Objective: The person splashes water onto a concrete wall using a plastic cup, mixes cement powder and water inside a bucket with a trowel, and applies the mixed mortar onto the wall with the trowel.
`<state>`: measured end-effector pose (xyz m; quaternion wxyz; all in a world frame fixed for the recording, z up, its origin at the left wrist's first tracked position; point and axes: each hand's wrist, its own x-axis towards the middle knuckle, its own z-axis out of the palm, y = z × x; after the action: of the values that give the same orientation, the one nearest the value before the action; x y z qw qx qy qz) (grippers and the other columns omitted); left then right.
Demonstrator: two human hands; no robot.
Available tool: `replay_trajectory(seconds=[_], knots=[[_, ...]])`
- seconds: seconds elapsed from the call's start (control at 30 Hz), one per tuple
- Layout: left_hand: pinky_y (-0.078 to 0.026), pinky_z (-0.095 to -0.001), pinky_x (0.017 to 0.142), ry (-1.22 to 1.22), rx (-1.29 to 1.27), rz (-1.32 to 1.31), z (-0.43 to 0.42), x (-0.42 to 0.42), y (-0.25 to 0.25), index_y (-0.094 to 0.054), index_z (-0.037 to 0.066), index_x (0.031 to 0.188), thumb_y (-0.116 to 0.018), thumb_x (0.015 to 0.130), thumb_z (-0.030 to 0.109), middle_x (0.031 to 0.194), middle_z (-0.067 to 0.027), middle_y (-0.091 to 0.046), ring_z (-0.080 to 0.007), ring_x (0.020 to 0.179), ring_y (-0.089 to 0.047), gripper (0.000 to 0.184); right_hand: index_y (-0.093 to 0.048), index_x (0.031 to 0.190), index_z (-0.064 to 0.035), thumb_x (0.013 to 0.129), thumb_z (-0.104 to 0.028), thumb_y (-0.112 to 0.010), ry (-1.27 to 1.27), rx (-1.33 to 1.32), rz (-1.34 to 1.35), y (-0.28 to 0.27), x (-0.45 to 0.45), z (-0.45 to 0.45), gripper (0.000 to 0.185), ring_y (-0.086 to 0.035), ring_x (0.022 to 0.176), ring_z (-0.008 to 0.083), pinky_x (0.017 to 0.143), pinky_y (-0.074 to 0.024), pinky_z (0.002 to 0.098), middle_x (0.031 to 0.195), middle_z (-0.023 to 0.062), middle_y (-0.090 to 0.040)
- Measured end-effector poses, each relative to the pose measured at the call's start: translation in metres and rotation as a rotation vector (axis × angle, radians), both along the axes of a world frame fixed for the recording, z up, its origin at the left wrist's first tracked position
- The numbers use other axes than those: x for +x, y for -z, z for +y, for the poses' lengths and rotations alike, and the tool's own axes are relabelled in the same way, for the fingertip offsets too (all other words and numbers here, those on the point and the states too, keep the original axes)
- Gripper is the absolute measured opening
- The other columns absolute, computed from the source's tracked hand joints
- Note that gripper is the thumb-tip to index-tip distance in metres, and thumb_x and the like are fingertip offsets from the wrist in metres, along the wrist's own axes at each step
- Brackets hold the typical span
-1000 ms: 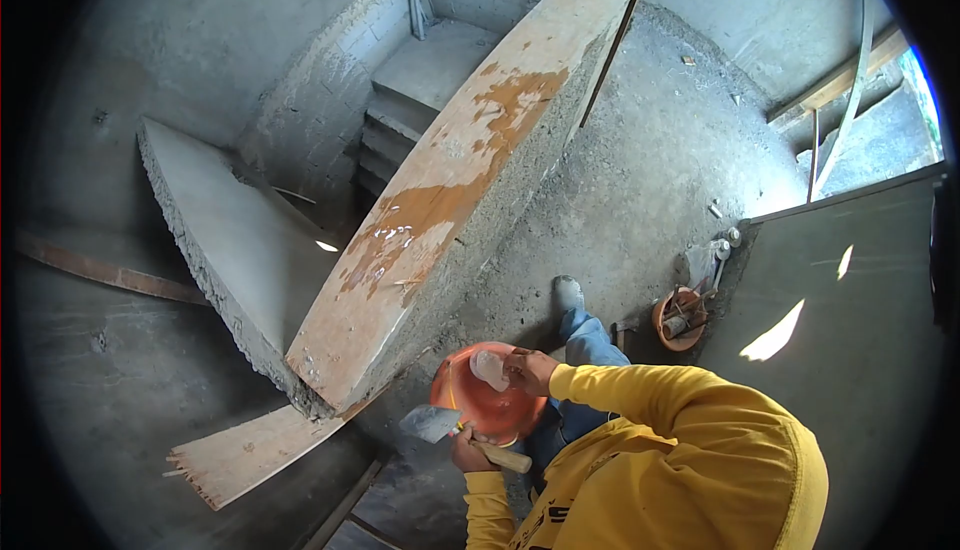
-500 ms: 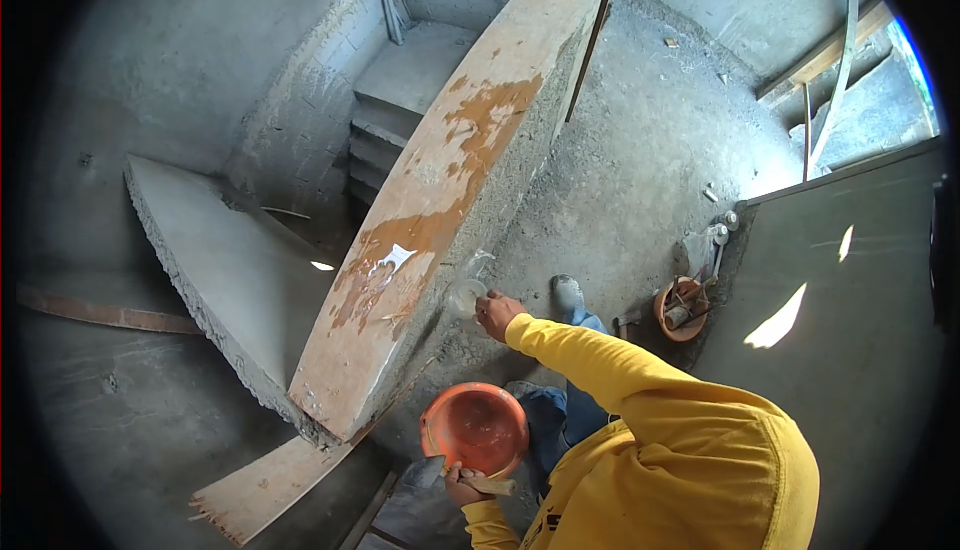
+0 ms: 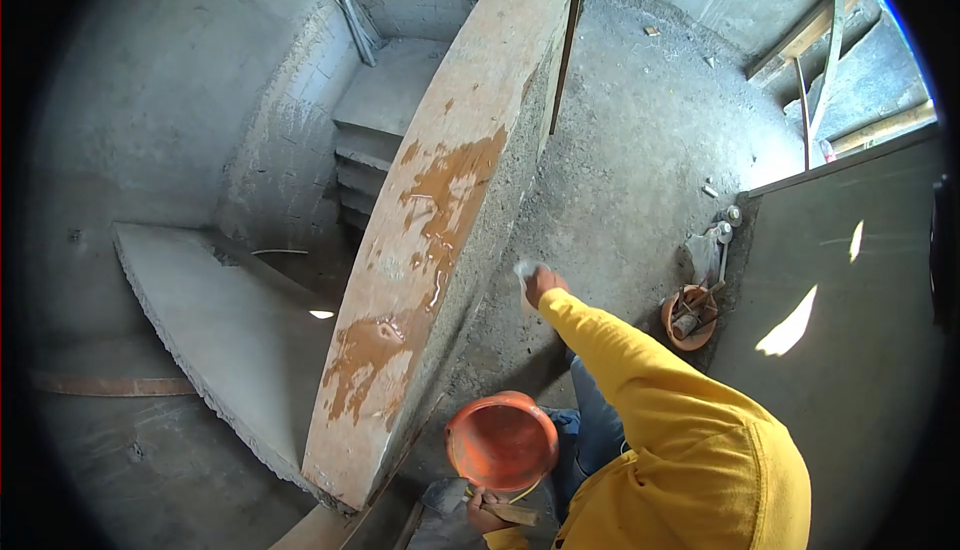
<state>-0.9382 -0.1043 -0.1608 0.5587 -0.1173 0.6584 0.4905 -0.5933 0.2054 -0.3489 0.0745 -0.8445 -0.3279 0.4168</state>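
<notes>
My right hand [image 3: 543, 285] is closed around a clear plastic cup [image 3: 524, 269], held out over the floor to the right of the long board. Near the lower edge, my left hand [image 3: 486, 512] grips the wooden handle of a trowel [image 3: 515, 515]; its grey blade points left and is partly hard to make out. Just beyond that hand stands an orange bucket [image 3: 460, 440], close to my leg. Wet brown patches and shiny water lie on the long wooden board [image 3: 465, 60], which tops a rough concrete side.
Concrete steps [image 3: 365, 150] and a jagged slab [image 3: 215, 290] lie left of the board. An orange tub of tools [image 3: 690, 340] sits at the right, beside a panel [image 3: 840, 320]. Timber pieces [image 3: 810, 30] lean at the upper right.
My right hand has moved up and right, away from the board, with the cup. Water has spread on the board where a bright splash was. My left hand still grips the trowel.
</notes>
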Motion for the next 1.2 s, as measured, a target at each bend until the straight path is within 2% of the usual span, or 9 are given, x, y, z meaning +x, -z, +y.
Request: replay_trajectory(seconds=[0.13,0.33,0.47,0.57,0.67,0.83,1.0,1.1,1.2], knots=[[-0.048,-0.0339,0.050,-0.023,-0.040,-0.036,0.013,0.028,-0.007,-0.060,0.006,0.089,-0.055,0.092,0.020,0.061,-0.0033,-0.051,-0.0189,0.051,-0.051,0.016,-0.064,0.118,-0.0069,0.097,-0.034,-0.060,-0.081,0.173,-0.027,-0.023,0.001,0.042,0.034,-0.065,0.105,0.0473,0.090,-0.0533,0.0508,0.119,0.0272,-0.064],[-0.047,-0.0332,0.051,0.074,0.037,-0.125,0.042,0.053,-0.014,-0.062,0.004,0.091,-0.052,0.094,0.020,0.062,-0.0043,-0.052,-0.0203,0.052,-0.052,0.019,-0.063,0.107,-0.0110,0.096,-0.027,-0.064,-0.204,0.501,0.107,-0.053,0.005,-0.011,0.020,-0.065,0.102,0.0456,0.087,-0.0530,0.0510,0.112,0.0210,-0.062],[-0.047,-0.0350,0.052,0.213,0.034,-0.085,0.053,0.062,-0.027,-0.060,0.004,0.095,-0.050,0.094,0.019,0.063,-0.0041,-0.052,-0.0214,0.052,-0.051,0.018,-0.065,0.104,-0.0108,0.095,-0.026,-0.064,-0.145,0.468,0.070,-0.075,0.023,-0.075,0.018,-0.066,0.100,0.0451,0.087,-0.0532,0.0507,0.111,0.0206,-0.065],[-0.048,-0.0369,0.054,0.266,0.037,-0.135,0.057,0.059,-0.025,-0.058,0.003,0.100,-0.050,0.094,0.019,0.064,-0.0043,-0.052,-0.0219,0.054,-0.051,0.019,-0.066,0.107,-0.0104,0.094,-0.032,-0.065,-0.092,0.253,-0.022,-0.083,0.059,-0.086,0.026,-0.067,0.101,0.0447,0.089,-0.0531,0.0499,0.110,0.0219,-0.069],[-0.048,-0.0380,0.052,0.253,0.034,-0.120,0.067,0.067,-0.028,-0.059,0.003,0.101,-0.050,0.092,0.019,0.063,-0.0046,-0.052,-0.0217,0.053,-0.051,0.021,-0.066,0.108,-0.0098,0.096,-0.041,-0.058,-0.041,0.087,-0.164,-0.109,0.120,-0.028,0.035,-0.068,0.105,0.0416,0.091,-0.0532,0.0495,0.111,0.0217,-0.071],[-0.048,-0.0399,0.050,0.310,0.157,-0.069,0.077,0.061,0.006,-0.060,0.002,0.101,-0.051,0.091,0.019,0.063,-0.0049,-0.052,-0.0221,0.052,-0.050,0.021,-0.065,0.112,-0.0083,0.096,-0.041,-0.055,0.097,0.454,-0.272,-0.241,0.205,0.132,0.038,-0.068,0.100,0.0445,0.090,-0.0525,0.0519,0.104,0.0218,-0.072],[-0.048,-0.0402,0.050,0.277,0.189,-0.032,0.100,0.085,-0.001,-0.061,0.000,0.099,-0.052,0.091,0.018,0.063,-0.0051,-0.052,-0.0225,0.051,-0.050,0.022,-0.064,0.112,-0.0032,0.096,-0.038,-0.052,-0.102,0.436,-0.277,-0.321,0.213,0.163,0.040,-0.069,0.098,0.0427,0.087,-0.0536,0.0502,0.103,0.0247,-0.072],[-0.047,-0.0397,0.050,0.240,0.135,-0.035,0.119,0.123,-0.038,-0.061,0.002,0.095,-0.052,0.091,0.019,0.063,-0.0047,-0.051,-0.0223,0.051,-0.049,0.020,-0.068,0.111,-0.0040,0.092,-0.034,-0.052,-0.211,0.356,-0.183,-0.315,0.194,0.114,0.039,-0.070,0.099,0.0405,0.087,-0.0543,0.0486,0.106,0.0245,-0.072],[-0.047,-0.0389,0.050,0.291,0.167,-0.061,0.134,0.157,-0.061,-0.058,0.004,0.091,-0.051,0.091,0.019,0.063,-0.0040,-0.050,-0.0221,0.050,-0.048,0.017,-0.073,0.090,-0.0005,0.096,-0.041,-0.049,-0.546,0.382,-0.003,-0.273,0.160,0.041,0.048,-0.074,0.080,0.0374,0.075,-0.0573,0.0497,0.085,0.0229,-0.073]])
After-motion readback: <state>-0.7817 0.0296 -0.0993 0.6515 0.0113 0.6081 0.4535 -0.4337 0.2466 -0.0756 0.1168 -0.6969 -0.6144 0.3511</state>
